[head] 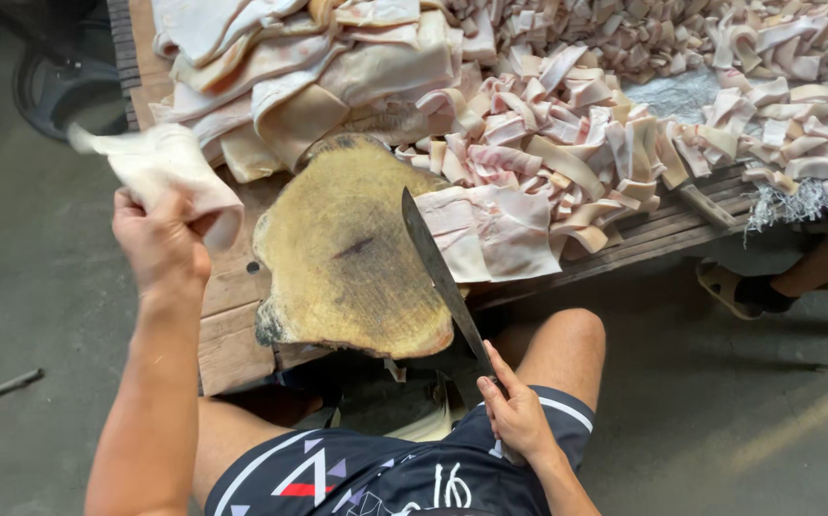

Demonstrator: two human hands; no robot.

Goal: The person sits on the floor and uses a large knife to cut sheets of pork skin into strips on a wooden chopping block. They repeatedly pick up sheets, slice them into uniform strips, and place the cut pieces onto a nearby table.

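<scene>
Floppy pale skin sheet [161,167], long knife [443,282]

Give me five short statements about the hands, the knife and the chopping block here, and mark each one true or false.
1. The left hand holds a pale sheet of pork skin in a closed grip. True.
2. The right hand holds a pair of scissors. False: it holds a long knife by the handle.
3. The round wooden chopping block has a piece lying flat in its middle. False: its top is bare.
4. The knife blade reaches over the block's right edge. True.
5. The cut strips are piled on the floor. False: they lie on the wooden table, beyond the block.
</scene>
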